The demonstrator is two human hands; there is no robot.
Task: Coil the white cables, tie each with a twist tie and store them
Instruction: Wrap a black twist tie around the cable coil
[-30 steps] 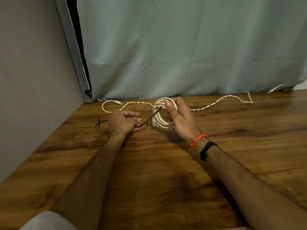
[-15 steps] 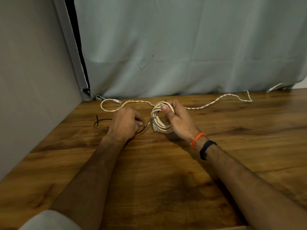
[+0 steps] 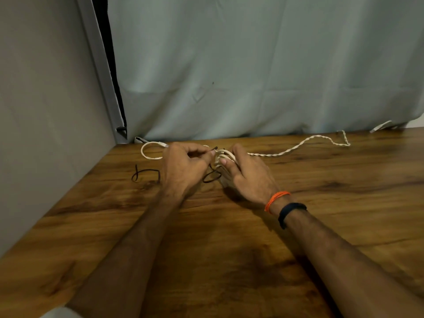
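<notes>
Head camera: A person's right hand (image 3: 249,173) grips a coiled white cable (image 3: 223,157) just above a wooden table (image 3: 229,249), fingers curled over the loops and thumb pressed on their near side. The left hand (image 3: 183,167), touching the coil's left edge, pinches one end of a black twist tie (image 3: 212,174), whose slack loop hangs between the two hands. A second twist tie (image 3: 144,174) lies on the table left of the left hand. A second, twisted white cable (image 3: 298,146) trails away behind both hands, uncoiled.

To tie well, the right hand should likely keep the loops bunched tight while the left wraps the tie fully round them and twists its ends snugly.

No storage container is in view.
</notes>
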